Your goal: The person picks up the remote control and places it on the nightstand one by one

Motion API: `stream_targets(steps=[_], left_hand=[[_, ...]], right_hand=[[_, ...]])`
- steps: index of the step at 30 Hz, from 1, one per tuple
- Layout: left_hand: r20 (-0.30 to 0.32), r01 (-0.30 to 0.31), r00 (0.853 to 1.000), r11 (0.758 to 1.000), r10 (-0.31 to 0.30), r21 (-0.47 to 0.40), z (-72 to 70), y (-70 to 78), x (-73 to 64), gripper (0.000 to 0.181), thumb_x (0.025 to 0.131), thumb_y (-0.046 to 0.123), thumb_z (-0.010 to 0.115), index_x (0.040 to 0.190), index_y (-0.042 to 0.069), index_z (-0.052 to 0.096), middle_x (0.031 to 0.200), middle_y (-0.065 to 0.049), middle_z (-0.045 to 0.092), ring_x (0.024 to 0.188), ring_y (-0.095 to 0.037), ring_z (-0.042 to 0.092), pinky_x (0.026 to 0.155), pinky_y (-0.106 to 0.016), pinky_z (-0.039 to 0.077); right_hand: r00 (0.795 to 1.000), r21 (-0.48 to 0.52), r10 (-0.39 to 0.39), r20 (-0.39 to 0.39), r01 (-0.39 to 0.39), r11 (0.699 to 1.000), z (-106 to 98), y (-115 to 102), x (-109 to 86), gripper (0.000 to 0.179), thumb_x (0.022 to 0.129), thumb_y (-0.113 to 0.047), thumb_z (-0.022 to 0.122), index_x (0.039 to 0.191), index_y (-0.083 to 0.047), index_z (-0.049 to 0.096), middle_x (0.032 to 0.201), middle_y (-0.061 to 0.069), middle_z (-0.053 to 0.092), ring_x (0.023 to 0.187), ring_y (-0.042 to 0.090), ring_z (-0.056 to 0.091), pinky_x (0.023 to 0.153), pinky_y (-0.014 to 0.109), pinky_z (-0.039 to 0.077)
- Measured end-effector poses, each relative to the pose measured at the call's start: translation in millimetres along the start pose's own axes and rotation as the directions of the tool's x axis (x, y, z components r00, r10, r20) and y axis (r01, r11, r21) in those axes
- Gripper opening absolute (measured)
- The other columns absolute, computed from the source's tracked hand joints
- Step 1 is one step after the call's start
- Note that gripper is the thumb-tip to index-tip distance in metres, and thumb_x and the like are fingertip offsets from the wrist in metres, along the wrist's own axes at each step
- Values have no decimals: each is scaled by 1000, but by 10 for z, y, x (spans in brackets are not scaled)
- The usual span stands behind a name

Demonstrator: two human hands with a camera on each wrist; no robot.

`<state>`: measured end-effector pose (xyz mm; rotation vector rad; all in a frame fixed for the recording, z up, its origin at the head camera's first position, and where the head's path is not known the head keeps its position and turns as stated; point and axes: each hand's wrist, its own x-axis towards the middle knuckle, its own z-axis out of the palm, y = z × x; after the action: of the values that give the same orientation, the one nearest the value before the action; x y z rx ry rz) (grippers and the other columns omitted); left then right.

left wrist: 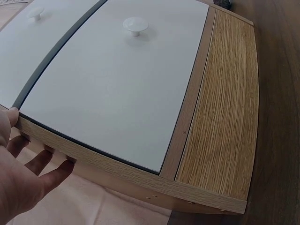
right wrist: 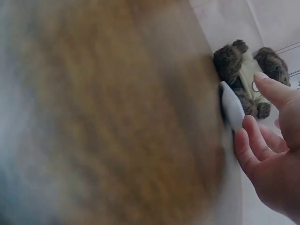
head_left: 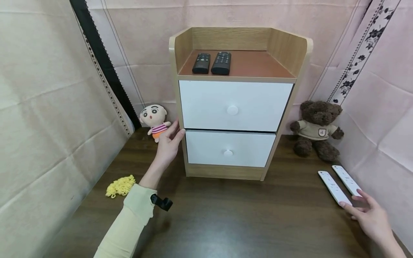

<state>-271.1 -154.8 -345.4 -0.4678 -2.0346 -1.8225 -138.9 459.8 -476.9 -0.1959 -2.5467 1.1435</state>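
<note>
Against the left side of a wooden cabinet (head_left: 224,172) with two white drawers, my left hand (head_left: 168,143) rests near the height of the gap between them. The left wrist view shows its thumb at the front edge and its fingers (left wrist: 58,176) against the side panel. At the right, my right hand (head_left: 371,215) is at the near ends of two long white strips with small markings, the left strip (head_left: 333,188) and the right strip (head_left: 346,180). Its thumb is spread from the fingers in the right wrist view, close by one white strip (right wrist: 232,107).
Two black remote controls (head_left: 221,63) lie on the cabinet's top shelf. A doll (head_left: 154,118) sits left of the cabinet, a brown teddy bear (head_left: 319,127) right of it. A yellow yarn bundle (head_left: 120,186) lies near my left forearm. Cloth curtains (head_left: 48,107) border the brown table (head_left: 219,215).
</note>
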Motion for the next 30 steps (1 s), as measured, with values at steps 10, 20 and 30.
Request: stream_targets(steps=[10, 20, 30], left_hand=[[26, 10, 1000, 1000, -10, -3, 2, 6, -3, 55, 106, 9, 57, 155, -4, 36, 157, -19, 42, 143, -28, 42, 115, -41, 39], [22, 12, 1000, 1000, -12, -9, -59, 18, -1, 55, 107, 10, 56, 155, -4, 35, 159, -18, 38, 145, -29, 39, 116, -41, 37], [19, 33, 999, 999, -32, -31, -6, 12, 6, 56, 106, 9, 56, 156, -3, 33, 160, -18, 37, 145, -27, 39, 116, -41, 37]], right_hand=[[996, -72, 61, 65, -56, 996, 86, 82, -25, 87, 94, -26, 77, 152, 15, 27, 112, 8, 64, 70, -16, 53, 55, 18, 51], [989, -210, 77, 126, -49, 977, 149, 12, 135, 89, 94, -36, 76, 149, 17, 30, 134, 47, 45, 71, -21, 41, 58, 17, 46], [996, -293, 60, 63, -39, 955, 132, 46, 190, 83, 90, -38, 80, 141, 16, 42, 130, 45, 51, 68, -10, 50, 66, 28, 43]])
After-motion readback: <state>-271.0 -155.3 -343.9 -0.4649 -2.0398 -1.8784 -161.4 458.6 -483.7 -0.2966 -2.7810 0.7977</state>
